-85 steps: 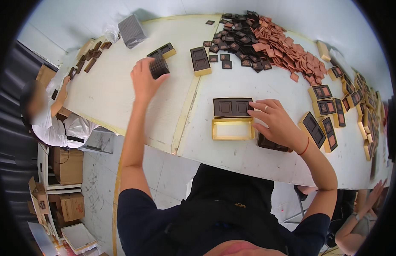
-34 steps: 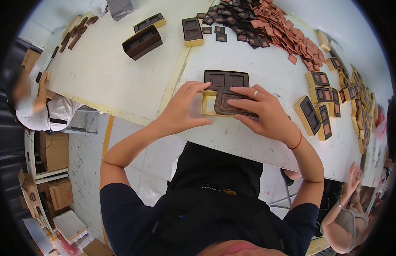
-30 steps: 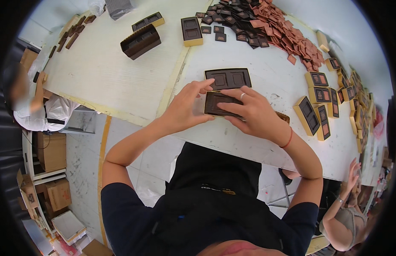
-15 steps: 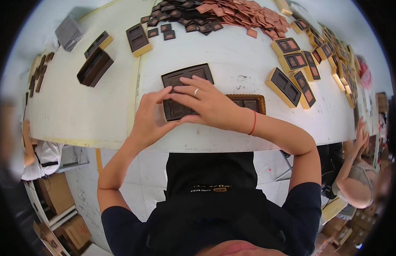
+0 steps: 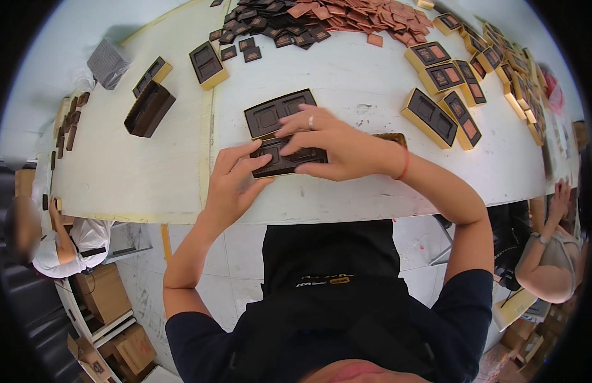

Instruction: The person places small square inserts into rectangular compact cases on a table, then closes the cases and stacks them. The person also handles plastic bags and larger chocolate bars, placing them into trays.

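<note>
Both my hands press on a dark brown compartment tray (image 5: 289, 158) that sits in a gold box near the front edge of the white table (image 5: 149, 172). My left hand (image 5: 235, 179) grips the tray's left end with fingers and thumb. My right hand (image 5: 331, 145), with a ring on it, lies flat across the tray's top and right side. Just behind it lies a second dark tray (image 5: 273, 112) with two recesses, touching my right fingertips. A dark item (image 5: 392, 136) shows partly behind my right wrist.
A stack of dark trays (image 5: 148, 108) and a gold box with an insert (image 5: 208, 64) stand at the back left. Several dark and copper squares (image 5: 321, 16) are heaped at the back. Gold boxes (image 5: 440, 115) line the right. Other people sit at left (image 5: 60, 239) and right (image 5: 551, 255).
My left hand came back from the tray stack at the far left. Both hands set a dark tray into the gold box and now press it down; the view has shifted.
</note>
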